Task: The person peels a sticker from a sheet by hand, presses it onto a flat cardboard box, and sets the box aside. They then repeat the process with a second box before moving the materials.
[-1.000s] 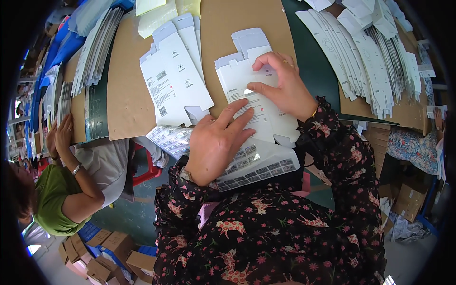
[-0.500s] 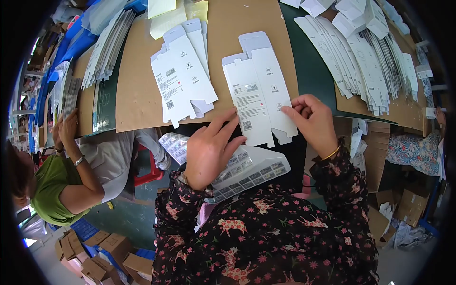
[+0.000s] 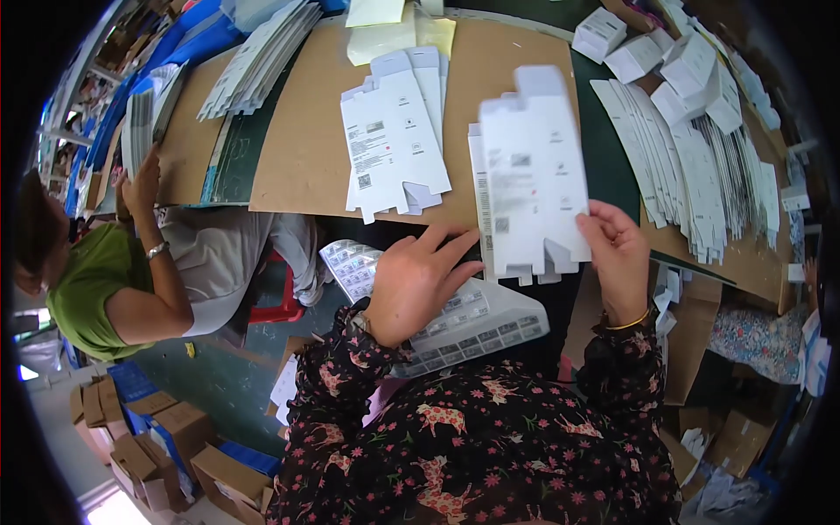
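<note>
My right hand [image 3: 619, 254] pinches a flat white folding carton [image 3: 534, 179] by its lower right edge, thumb on top. The carton is slightly blurred and bears a small label, printed text and a top flap. Another flat carton [image 3: 480, 175] shows beneath it along its left side. My left hand [image 3: 420, 282] is spread, its fingertips close to the lower left edge of these cartons; contact cannot be made out. Below that hand a sheet of small silvery labels [image 3: 494, 337] lies across my lap, partly covered by the hand.
Left of centre more flat cartons [image 3: 394, 144] overlap on the brown cardboard table cover [image 3: 302, 144]. Stacks of flat cartons [image 3: 262, 61] stand far left and right [image 3: 691, 175], with folded boxes [image 3: 687, 66] behind. A person in green [image 3: 109, 293] works at left.
My right hand has lifted the upper carton and shifted it right, so another carton shows beneath its left edge. The whole view has turned slightly. My left hand stays spread beside the cartons.
</note>
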A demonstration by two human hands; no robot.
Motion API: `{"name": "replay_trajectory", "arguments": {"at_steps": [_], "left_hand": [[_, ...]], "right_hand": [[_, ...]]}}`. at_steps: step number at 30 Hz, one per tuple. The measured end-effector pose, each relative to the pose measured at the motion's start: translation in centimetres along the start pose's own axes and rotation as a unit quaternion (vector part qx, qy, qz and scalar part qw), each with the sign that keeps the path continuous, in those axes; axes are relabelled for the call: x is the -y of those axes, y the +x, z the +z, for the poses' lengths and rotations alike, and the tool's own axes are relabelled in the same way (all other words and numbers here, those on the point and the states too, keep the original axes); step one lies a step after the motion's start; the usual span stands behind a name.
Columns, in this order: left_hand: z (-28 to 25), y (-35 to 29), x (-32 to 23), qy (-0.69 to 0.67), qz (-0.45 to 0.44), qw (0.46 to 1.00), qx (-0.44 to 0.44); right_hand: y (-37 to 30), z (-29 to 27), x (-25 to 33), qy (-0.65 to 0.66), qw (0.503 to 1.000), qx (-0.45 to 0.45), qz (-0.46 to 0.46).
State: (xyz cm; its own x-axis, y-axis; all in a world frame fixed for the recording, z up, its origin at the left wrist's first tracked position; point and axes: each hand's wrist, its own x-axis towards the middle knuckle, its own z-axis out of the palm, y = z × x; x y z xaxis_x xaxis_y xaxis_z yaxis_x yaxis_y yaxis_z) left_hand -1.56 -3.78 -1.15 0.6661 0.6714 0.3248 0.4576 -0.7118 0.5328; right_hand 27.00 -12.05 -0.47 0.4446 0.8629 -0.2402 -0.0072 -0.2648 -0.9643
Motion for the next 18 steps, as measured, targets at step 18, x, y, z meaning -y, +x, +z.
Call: {"name": "replay_trajectory", "arguments": {"at_steps": [18], "left_hand": [[-3.0, -1.0, 0.7, -0.136, -0.128, 0.977, -0.106]], "right_hand": [[-2.7, 6.5, 2.2, -0.134, 0.928, 0.290, -0.192]]}}
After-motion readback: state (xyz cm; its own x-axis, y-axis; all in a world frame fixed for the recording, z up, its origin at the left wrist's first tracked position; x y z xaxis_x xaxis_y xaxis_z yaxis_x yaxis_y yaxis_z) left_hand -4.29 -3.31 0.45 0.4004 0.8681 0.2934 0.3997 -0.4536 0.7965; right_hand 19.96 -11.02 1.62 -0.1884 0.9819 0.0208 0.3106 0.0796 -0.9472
